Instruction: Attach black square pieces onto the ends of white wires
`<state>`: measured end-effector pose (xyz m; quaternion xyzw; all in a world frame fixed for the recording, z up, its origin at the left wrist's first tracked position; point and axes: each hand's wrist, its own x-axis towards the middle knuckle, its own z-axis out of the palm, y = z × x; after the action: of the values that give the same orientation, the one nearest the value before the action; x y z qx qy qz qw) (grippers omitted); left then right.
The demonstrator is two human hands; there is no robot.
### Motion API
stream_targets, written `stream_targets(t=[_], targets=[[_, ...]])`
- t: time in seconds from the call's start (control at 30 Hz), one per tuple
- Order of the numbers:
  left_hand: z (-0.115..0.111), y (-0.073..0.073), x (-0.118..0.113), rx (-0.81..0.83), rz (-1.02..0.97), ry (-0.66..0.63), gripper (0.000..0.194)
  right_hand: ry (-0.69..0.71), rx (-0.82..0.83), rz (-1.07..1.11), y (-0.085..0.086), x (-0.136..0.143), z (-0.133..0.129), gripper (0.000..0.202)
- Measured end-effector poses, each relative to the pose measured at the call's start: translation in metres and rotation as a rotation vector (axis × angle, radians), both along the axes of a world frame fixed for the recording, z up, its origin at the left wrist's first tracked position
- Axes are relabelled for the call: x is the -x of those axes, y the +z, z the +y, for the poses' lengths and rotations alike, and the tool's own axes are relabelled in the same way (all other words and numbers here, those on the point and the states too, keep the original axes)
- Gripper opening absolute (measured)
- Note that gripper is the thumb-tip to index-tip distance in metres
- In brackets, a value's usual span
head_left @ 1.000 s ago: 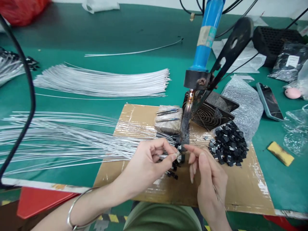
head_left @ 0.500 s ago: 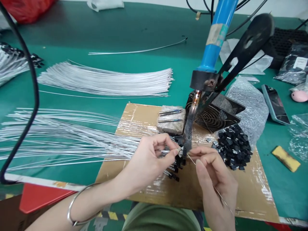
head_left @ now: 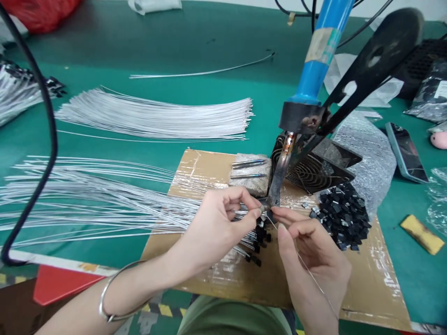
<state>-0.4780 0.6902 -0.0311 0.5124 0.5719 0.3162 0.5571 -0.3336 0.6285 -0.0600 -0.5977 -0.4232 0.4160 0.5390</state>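
Head camera looks forward and down, seemingly near.

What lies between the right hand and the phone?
In the head view, the pile of small black pieces lies between the right hand and the phone, with crinkled clear plastic beyond it.

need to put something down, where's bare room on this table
Free: green tabletop behind the lone strand, and cardboard right of the right hand, nearer than the black pieces. Crowded: around the iron tip, with left hand, right hand and wires.
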Motion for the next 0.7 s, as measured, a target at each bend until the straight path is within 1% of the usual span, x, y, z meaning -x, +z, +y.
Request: stream_targets(t=[0.2,0.7], targets=[[0.0013,0.0025,0.0006,-0.021,-0.009,0.012,0.012,0.05,-0.104,-0.034,-0.0053,-0.0042,0.0027,0.017],[0.0,0.0017,0.0012,0.002,0.007,0.022,0.012,0.033,-0.111,-0.048,-0.0018,-0.0034,0.0043,0.018]])
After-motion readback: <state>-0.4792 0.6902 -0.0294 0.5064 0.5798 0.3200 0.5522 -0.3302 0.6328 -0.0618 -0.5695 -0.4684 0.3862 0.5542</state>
